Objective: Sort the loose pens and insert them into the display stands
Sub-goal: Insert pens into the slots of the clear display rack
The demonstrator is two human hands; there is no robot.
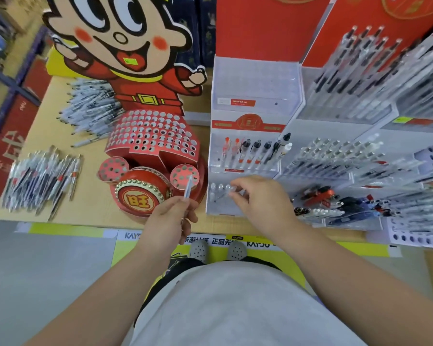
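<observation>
The left hand (pixel 169 217) is closed round a slim pale pen (pixel 188 188), pinching its lower end so that the barrel points up and away. The pen's tip shows in front of the small round perforated disc on the right of the red cartoon stand (pixel 153 138). That stand (a cardboard figure with a skirt full of round holes) sits on the tan tabletop (pixel 93 208), and no pens show in its holes.

The right hand (pixel 263 199) reaches over the lowest step of the white tiered stand (pixel 256 81). Its fingers are curled, and the thumb and forefinger pinch a clear pen (pixel 224 194) that slants down towards the step's sockets. Motion blur hides whether the tip is in a hole. On the step above, a row of red and black capped pens (pixel 254 151) stands upright, while the top step looks bare.

2 heaps of loose pens lie on the table left of the red stand. A grey heap (pixel 93 108) lies beside the figure's skirt, and a mixed heap with red and dark barrels (pixel 40 179) lies nearer the front edge. To the right of the white stand, further clear racks (pixel 348 81) are packed with pens.
</observation>
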